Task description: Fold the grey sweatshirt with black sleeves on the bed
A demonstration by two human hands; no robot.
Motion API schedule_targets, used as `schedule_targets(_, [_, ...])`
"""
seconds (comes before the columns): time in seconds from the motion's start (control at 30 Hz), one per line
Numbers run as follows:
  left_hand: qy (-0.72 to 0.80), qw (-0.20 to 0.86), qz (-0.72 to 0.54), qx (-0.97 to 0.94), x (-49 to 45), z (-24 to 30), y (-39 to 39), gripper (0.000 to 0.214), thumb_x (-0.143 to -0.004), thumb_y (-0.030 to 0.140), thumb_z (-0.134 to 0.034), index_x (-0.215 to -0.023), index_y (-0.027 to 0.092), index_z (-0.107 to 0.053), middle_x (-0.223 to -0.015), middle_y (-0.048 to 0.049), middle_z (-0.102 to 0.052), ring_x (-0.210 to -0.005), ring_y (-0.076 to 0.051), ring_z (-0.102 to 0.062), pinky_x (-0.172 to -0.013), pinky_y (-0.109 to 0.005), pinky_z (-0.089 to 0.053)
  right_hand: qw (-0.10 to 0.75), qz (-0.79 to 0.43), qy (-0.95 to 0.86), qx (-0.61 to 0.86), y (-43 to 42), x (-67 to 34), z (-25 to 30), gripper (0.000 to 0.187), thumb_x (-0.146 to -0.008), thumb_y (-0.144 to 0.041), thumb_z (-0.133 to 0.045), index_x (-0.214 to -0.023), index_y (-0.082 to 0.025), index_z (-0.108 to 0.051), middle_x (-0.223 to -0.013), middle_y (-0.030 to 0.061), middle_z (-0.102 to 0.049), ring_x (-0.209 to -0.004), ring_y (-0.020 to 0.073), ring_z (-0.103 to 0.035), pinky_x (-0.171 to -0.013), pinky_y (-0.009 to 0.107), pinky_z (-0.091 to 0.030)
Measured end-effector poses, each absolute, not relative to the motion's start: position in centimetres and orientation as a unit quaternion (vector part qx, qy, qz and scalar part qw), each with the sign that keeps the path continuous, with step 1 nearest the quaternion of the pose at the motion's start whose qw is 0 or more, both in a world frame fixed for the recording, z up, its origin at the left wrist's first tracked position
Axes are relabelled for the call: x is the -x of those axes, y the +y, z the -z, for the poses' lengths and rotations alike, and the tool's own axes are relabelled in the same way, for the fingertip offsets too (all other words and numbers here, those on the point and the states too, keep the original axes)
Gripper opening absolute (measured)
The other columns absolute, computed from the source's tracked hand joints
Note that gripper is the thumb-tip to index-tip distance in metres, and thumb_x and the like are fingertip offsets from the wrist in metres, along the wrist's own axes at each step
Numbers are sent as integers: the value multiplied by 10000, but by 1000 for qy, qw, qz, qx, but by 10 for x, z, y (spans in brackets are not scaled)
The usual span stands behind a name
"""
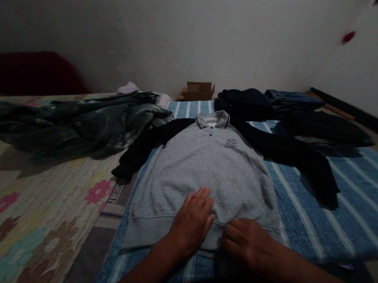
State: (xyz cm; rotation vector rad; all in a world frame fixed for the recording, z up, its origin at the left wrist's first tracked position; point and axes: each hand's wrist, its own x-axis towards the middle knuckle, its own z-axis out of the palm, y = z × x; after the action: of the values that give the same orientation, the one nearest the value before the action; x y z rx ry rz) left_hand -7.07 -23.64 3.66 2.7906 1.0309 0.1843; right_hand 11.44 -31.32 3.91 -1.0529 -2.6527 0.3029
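A grey long-sleeved polo shirt [187,166] with black sleeves, a striped collar and a small chest emblem lies spread, front up. My left hand [193,220] rests flat on its lower front, just above the hem, with fingers stretched out and nothing held. To its right, my right hand [250,246] has its fingers curled over the bottom hem, gripping the fabric there. Both sleeves reach outward, the right one bent down at its end.
Under the shirt is a blue striped cloth [301,223]; a floral bedspread [55,219] covers the left side. Dark crumpled clothes [79,123] lie at the left. Folded dark garments [325,127] and a bundled navy garment [244,103] sit at back right. A cardboard box [198,92] stands behind.
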Motion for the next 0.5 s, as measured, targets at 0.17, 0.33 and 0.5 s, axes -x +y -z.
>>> schedule_targets(0.17, [341, 87, -19, -936, 76, -27, -236, 415, -901, 234, -445, -1313, 184, -451, -1449, -114, -403, -1350, -257, -327, -1066, -512, -315, 121, -130, -914, 364, -315, -113, -41, 77, -842, -120, -506, -795, -175, -533, -756, 24, -576, -636, 151, -461, -559, 294, -312])
schedule_targets(0.33, [333, 72, -20, -940, 82, -22, -235, 449, -903, 290, -456, -1343, 205, -442, -1474, -104, -363, -1365, -260, -297, -1078, -514, -287, 78, -153, -918, 357, -314, -113, -44, 61, -870, -156, -513, -821, -187, -533, -799, 7, -589, -672, 146, -484, -590, 288, -332])
schedule_targets(0.5, [330, 6, -34, -943, 88, -10, -233, 539, -874, 340, -502, -1391, 234, -392, -1484, -114, -337, -1353, -292, -317, -1056, -536, -307, 75, -133, -926, 346, -308, -112, -40, 53, -876, -215, -554, -834, -190, -535, -798, -10, -589, -660, 137, -484, -581, 286, -340])
